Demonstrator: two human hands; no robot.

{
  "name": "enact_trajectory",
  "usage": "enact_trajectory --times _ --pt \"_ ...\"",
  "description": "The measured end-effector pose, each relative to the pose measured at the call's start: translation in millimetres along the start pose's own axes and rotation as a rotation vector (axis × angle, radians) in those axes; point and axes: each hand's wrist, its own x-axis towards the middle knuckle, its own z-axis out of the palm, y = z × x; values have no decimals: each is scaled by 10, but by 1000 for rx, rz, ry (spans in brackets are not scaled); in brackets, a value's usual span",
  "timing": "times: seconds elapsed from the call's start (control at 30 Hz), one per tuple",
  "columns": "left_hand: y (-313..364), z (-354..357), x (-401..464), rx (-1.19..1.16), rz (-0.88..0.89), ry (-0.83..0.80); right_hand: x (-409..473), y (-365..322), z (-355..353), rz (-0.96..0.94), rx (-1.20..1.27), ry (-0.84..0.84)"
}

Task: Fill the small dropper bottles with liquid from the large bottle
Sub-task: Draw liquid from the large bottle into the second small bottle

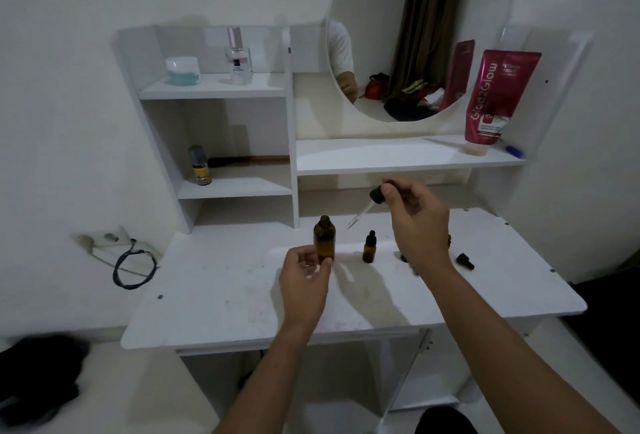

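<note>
Head view: left hand fingers curl round the base of the open large amber bottle on the tabletop. Right hand pinches dropper by its bulb. Glass: likely light, fragile, slippery; grip low.

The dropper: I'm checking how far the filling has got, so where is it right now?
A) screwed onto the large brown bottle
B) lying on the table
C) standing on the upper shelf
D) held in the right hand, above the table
D: the right hand pinches the dropper by its black bulb, its glass tube slanting down toward the open large brown bottle, which the left hand steadies.
</note>
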Motion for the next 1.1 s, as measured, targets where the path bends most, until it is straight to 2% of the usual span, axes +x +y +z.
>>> enact_trajectory --times 0.1,0.3,0.53,0.77,0.93,1.1 --pt "-44 -36 178 32 -20 -8 80 -60 183 -33 18 -23" --pt "-93 48 404 47 -24 -155 211 -94 394 -112 -35 -63" --pt "-156 76 438 69 -18 -160 160 44 507 -222 -155 -152" --pt "-173 74 448 49 -20 -159 187 138 646 -189 -243 -252" --pt "-168 80 447 64 -11 -157 161 236 696 -237 -326 -274" --pt "-166 88 454 71 -26 -159 169 240 684 -167 -336 -326"
